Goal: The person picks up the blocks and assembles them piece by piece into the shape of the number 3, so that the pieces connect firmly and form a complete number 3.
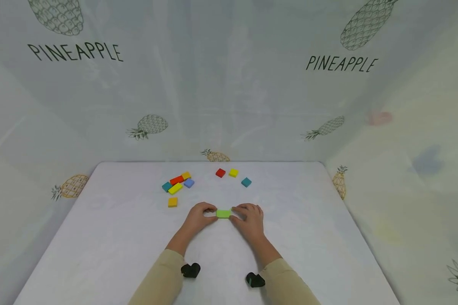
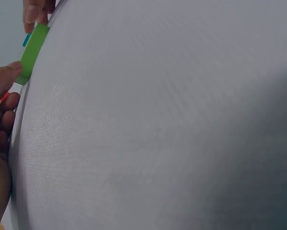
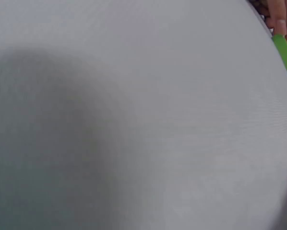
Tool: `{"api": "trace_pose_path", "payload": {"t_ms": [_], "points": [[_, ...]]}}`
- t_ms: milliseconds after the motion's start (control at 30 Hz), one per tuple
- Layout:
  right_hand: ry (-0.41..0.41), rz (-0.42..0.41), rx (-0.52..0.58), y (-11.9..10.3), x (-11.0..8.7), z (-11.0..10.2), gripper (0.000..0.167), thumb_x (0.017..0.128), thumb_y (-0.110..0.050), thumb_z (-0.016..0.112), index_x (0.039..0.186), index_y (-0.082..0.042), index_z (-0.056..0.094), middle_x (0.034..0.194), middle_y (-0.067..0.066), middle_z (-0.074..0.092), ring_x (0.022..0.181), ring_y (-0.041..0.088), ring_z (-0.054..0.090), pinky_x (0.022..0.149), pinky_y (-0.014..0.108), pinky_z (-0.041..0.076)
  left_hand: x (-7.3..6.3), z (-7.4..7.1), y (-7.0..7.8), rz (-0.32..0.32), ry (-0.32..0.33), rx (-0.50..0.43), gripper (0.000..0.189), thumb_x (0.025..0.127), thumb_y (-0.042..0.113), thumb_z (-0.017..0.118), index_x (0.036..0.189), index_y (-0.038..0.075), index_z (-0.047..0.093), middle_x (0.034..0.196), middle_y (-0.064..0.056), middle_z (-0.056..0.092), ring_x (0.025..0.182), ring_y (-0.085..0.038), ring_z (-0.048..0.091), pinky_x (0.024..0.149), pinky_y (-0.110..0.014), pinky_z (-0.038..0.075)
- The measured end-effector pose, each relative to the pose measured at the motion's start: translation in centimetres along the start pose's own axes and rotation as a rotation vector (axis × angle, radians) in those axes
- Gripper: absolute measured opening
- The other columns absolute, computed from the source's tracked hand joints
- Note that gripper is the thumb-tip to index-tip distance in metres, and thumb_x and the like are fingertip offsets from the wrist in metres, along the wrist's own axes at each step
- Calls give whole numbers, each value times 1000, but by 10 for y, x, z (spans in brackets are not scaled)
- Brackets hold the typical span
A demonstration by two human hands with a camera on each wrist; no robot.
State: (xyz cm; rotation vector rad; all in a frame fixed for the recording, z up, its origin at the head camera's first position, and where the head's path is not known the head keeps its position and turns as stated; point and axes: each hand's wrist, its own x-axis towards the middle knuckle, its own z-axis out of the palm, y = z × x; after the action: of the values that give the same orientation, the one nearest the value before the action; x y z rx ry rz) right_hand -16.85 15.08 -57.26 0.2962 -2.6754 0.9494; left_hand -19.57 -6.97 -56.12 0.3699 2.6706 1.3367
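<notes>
A light green rectangular block lies across the middle of the white table, between my two hands. My left hand pinches its left end with thumb and fingers. At the right end, my right hand pinches it the same way. The left wrist view shows the green block with a thumb against its near end and fingertips at the far end. In the right wrist view, only part of the green block appears at the right edge, touched by fingers of the left hand.
Behind the left hand lies a cluster of several coloured blocks, among them a red block and a long yellow block. An orange block sits nearer. Farther back are a red block, a yellow block and a teal block.
</notes>
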Motion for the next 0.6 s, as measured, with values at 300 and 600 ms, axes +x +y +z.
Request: {"api": "trace_pose_path", "payload": {"t_ms": [300, 600], "points": [[-21, 202, 160, 11, 29, -12, 30, 85, -24, 77, 113, -15, 73, 115, 2, 62, 118, 28, 48, 102, 53, 27, 0, 1, -1, 1, 7, -18, 24, 84, 17, 79, 107, 13, 71, 101, 3, 63, 94, -16, 57, 88, -37, 48], [-5, 218, 122, 24, 59, -17, 35, 85, -22, 77, 116, -9, 71, 120, 11, 60, 118, 33, 48, 101, 51, 33, 0, 0, -1, -2, 7, -23, 24, 83, 15, 79, 106, 13, 71, 100, 3, 63, 94, -16, 56, 88, -37, 48]]}}
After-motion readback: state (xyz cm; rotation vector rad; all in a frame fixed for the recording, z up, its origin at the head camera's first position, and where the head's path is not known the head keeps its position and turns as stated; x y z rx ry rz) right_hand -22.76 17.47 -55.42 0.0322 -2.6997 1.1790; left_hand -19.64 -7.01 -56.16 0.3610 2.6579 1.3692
